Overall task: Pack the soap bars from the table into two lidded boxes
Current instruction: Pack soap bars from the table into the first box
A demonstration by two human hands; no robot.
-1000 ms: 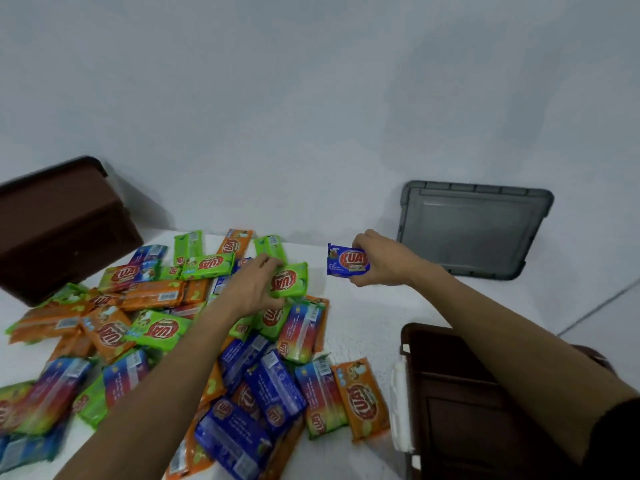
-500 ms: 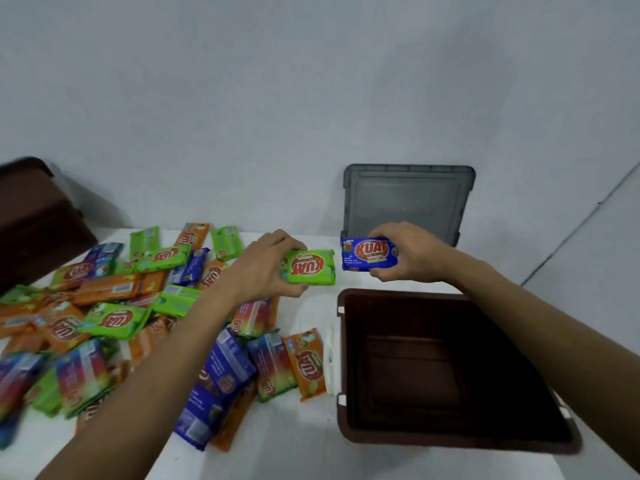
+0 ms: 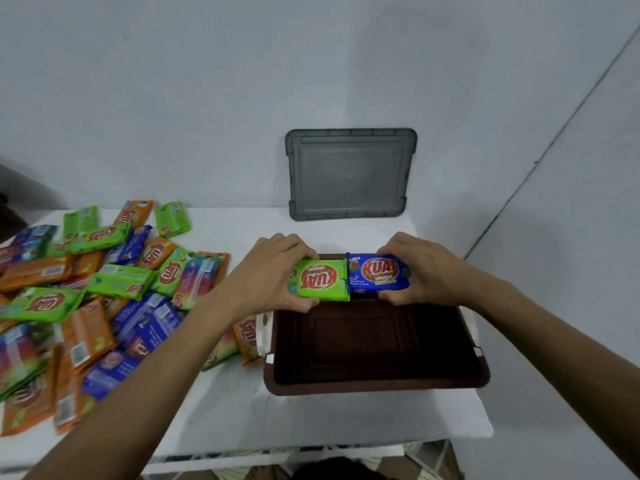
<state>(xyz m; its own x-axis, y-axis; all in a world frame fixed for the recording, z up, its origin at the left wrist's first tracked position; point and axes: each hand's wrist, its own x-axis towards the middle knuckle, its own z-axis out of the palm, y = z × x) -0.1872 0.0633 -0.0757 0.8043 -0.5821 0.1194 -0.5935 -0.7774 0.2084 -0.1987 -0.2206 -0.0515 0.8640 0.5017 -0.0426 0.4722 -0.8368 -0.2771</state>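
Note:
My left hand (image 3: 266,271) grips a green soap bar (image 3: 320,279) and my right hand (image 3: 424,268) grips a blue soap bar (image 3: 377,273). The two bars touch end to end above the far edge of an open brown box (image 3: 377,386), whose inside shows no bars. A heap of several green, orange and blue soap bars (image 3: 104,299) covers the left of the white table (image 3: 311,420).
A grey lid (image 3: 349,174) leans against the wall behind the brown box. The edge of a second dark brown box (image 3: 10,216) shows at the far left. The table's front edge runs just below the box, and its right edge is beside the box.
Both hands carried their bars right and down from beside the pile to over the brown box, bringing the bars together. The view swung right, so the pile sits further left.

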